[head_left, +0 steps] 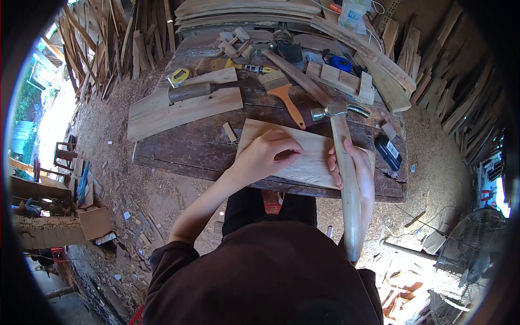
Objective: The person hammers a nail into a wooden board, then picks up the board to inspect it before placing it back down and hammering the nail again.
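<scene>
My right hand [362, 167] is wrapped around the wooden handle of a claw hammer [348, 200]. Its metal head points away from me, above the far edge of a pale wooden board [309, 165], and the handle runs back along my forearm. My left hand [269, 153] rests on the left part of that board, thumb and fingers curled together in a pinch. Whatever may be between those fingertips is too small or hidden to make out. A small wood offcut [229, 132] lies just left of the board.
On the dark workbench [179, 160] are a notched board [151, 116] with a wooden-handled chisel [190, 93], a tape measure [179, 77], an orange-handled brush [287, 103], a blue tape measure [340, 63] and a black case [388, 153]. Planks lean behind; shavings cover the floor.
</scene>
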`<state>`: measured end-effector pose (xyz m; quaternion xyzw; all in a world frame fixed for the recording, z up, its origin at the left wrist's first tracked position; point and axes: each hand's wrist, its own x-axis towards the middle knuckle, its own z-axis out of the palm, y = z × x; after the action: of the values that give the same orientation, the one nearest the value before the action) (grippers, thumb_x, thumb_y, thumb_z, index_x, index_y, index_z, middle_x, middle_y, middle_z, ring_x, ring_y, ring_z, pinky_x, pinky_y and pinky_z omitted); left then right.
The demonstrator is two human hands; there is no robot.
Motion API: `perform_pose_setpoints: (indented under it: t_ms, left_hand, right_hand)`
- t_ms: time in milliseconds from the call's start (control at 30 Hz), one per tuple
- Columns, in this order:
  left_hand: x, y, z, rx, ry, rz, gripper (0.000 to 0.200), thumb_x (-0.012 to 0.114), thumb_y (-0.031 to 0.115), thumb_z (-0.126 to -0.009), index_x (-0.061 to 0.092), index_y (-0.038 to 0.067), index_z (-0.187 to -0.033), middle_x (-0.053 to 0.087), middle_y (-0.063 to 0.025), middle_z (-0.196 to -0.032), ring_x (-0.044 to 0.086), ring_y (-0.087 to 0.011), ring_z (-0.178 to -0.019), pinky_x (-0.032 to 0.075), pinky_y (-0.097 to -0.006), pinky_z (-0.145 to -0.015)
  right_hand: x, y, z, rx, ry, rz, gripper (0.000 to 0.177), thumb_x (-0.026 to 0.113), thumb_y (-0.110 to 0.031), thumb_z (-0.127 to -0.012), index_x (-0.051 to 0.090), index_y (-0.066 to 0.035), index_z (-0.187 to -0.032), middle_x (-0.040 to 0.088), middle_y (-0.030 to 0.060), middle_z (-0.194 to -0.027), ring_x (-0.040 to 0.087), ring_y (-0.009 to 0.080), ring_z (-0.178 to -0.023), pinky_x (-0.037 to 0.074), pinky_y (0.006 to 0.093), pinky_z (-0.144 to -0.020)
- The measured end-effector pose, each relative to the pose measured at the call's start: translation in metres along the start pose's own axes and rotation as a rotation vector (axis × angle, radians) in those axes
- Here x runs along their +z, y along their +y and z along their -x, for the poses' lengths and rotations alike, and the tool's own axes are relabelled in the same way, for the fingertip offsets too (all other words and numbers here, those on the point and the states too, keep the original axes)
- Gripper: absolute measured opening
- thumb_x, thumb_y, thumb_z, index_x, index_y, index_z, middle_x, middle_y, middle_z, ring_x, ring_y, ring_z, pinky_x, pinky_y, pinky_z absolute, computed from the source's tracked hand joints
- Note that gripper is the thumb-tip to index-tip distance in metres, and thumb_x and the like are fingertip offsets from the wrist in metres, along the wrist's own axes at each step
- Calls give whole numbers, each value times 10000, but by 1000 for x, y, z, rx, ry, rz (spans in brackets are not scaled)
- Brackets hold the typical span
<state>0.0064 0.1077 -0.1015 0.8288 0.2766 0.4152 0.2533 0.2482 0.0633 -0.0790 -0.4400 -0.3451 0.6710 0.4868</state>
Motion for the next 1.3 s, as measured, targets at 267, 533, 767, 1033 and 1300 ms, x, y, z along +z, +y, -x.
perform_pose_setpoints:
  t_ms: [267, 533, 767, 1033, 1300]
  left_hand:
    - [1, 0, -1, 46, 9, -29, 141, 759, 48, -778, 705, 64, -907, 670, -54, -843, 642, -227, -814, 524, -334, -724]
    - [1, 1, -1, 36, 16, -7, 125, 752, 37, -781, 693, 56, -890, 667, -53, -834, 642, -224, -793, 524, -333, -707]
    - [1, 2, -2, 37, 12, -19, 128, 752, 42, -784, 695, 58, -897, 657, -54, -820, 639, -223, -790, 524, -334, -706]
    - [0, 2, -1, 35, 6, -34, 126, 752, 48, -787, 695, 60, -898, 658, -52, -829, 639, -223, -802, 524, -337, -713]
    - [1, 0, 0, 33, 12, 7, 115, 758, 33, -782, 699, 49, -879, 668, -64, -847, 653, -228, -819, 530, -339, -717]
  right_hand:
    - [-1, 0, 0, -5, -11, -2, 416, 501, -366, -1011, 583, 35, -939, 593, 126, -669, 501, 151, -390, 354, 245, -334]
    - [-1, 1, -1, -1, -8, 12, 421, 503, -374, -1009, 579, 35, -944, 591, 127, -669, 501, 155, -386, 356, 252, -335]
    - [-2, 0, -1, 7, -16, 1, 422, 507, -373, -1007, 577, 37, -940, 591, 128, -668, 500, 155, -384, 362, 250, -335]
    - [-1, 0, -1, 13, -15, -4, 418, 509, -368, -1007, 581, 39, -938, 592, 128, -664, 502, 154, -383, 359, 248, -331]
    - [2, 1, -1, 4, 24, 53, 475, 473, -420, -1009, 579, 37, -933, 577, 122, -643, 445, 129, -351, 318, 232, -313]
